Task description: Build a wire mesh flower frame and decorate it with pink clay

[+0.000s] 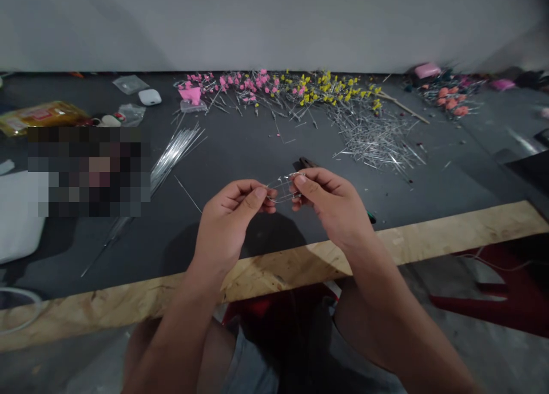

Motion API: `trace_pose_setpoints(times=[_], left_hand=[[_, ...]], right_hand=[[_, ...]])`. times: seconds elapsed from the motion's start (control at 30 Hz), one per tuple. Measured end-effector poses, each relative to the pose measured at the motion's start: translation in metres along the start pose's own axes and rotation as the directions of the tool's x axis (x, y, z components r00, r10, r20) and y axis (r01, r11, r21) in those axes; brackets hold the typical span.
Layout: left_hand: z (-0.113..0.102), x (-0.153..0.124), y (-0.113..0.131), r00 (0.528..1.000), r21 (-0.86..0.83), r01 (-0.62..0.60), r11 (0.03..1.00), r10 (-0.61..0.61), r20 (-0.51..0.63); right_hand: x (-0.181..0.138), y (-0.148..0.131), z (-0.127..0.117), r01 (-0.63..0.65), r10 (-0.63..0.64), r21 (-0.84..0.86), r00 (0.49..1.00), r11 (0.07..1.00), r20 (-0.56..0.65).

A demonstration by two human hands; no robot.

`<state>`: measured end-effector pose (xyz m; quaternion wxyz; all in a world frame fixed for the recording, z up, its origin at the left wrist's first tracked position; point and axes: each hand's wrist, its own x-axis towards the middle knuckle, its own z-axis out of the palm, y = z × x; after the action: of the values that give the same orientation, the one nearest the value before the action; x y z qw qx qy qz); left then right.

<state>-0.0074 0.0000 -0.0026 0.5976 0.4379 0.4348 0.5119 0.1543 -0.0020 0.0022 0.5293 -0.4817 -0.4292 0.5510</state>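
Observation:
A small frame of thin bent wire (283, 189) is stretched between my two hands, above the near part of the dark table. My left hand (234, 217) pinches its left end between thumb and fingers. At the other end, my right hand (328, 197) grips it the same way, its fingertips partly hiding the wire. Just behind my right hand lies a dark tool (306, 163), perhaps pliers, mostly covered. A loose straight wire (187, 194) rests left of my left hand.
A bundle of straight wires (178, 151) lies left; a heap of short wires (373, 139) lies right. Along the wall are wire pieces with pink tips (253, 84) and yellow tips (326, 91). Coral-tipped pieces (452, 101) sit far right. A wooden strip (274, 271) edges the table.

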Motion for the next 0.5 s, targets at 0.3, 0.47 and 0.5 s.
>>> trace_pose_setpoints(times=[0.3, 0.47, 0.5], left_hand=[[-0.0056, 0.0021, -0.0016, 0.999, -0.023, 0.035, 0.999, -0.035, -0.025], [-0.0075, 0.0029, 0.0035, 0.992, -0.108, 0.12, 0.987, -0.115, 0.059], [-0.0078, 0.003, 0.0048, 0.989, -0.131, 0.132, 0.982, -0.122, 0.083]], right_hand=[[-0.0002, 0.0011, 0.0029, -0.009, 0.01, 0.058, 1.0, 0.998, -0.018], [-0.0003, 0.0007, 0.0032, -0.064, 0.063, 0.134, 0.998, 0.989, 0.013], [-0.0004, 0.0007, 0.0032, -0.081, 0.077, 0.162, 0.997, 0.983, 0.03]])
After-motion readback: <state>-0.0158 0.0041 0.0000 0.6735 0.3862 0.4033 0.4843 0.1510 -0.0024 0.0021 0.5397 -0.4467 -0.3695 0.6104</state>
